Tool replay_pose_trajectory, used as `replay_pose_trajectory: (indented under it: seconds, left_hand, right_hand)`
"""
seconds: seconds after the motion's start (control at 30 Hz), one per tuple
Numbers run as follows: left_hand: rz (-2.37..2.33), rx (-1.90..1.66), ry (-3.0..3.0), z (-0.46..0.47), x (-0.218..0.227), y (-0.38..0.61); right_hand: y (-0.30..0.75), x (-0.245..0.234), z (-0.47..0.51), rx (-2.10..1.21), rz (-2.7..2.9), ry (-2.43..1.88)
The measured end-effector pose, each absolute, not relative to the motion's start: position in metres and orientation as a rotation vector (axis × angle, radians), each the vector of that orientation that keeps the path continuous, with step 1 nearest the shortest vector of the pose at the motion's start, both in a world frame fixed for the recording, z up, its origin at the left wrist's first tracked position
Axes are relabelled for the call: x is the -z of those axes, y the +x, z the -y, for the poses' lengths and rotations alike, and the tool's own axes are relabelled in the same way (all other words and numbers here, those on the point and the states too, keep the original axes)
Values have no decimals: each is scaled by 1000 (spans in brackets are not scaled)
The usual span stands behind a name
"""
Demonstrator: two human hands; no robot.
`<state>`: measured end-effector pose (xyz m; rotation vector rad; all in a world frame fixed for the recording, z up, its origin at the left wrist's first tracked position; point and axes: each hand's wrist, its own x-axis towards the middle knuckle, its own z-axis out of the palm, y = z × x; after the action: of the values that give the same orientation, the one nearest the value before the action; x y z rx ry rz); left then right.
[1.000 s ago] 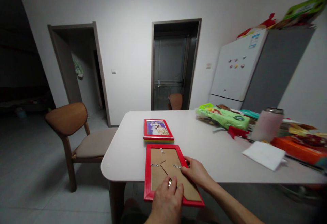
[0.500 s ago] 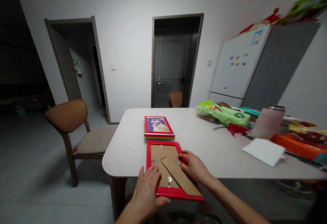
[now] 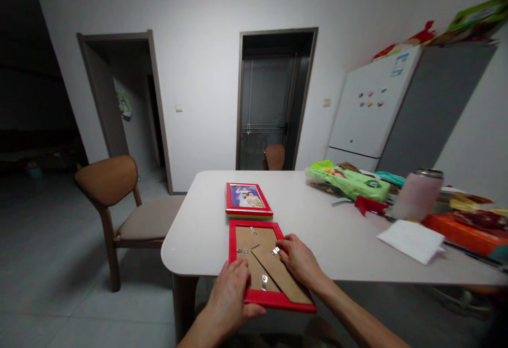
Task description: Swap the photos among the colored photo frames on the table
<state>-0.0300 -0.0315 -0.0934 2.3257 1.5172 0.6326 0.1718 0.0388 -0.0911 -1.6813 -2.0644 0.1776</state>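
Note:
A red picture frame [image 3: 254, 229] lies face down at the near edge of the white table [image 3: 317, 221], its brown cardboard back and metal clips showing. My left hand [image 3: 232, 297] grips the frame's near left corner, thumb under the edge. My right hand [image 3: 299, 258] rests on the frame's right side, fingertips pinched at a metal clip. Just beyond lies a stack of frames [image 3: 248, 199], the top one red with a photo facing up.
A wooden chair [image 3: 119, 205] stands left of the table. On the right of the table lie a green packet [image 3: 349, 181], a pink flask [image 3: 416, 194], a white cloth [image 3: 410, 239] and an orange box [image 3: 464, 231]. A fridge [image 3: 373, 109] stands behind.
My left hand slid from the middle of the frame's back to its near left corner and took hold of it. My right hand stayed at the right-side clip.

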Motion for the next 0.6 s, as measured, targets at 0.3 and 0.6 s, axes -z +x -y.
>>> replay_pose_trajectory:
  seconds: [0.3, 0.6]
  left_hand:
    - [-1496, -624, 2326, 31, 94, -30]
    - [-1497, -647, 2329, 30, 98, -29]
  right_hand:
    - [157, 83, -6, -652, 2304, -1137]
    - [144, 83, -3, -595, 2260, -1175]
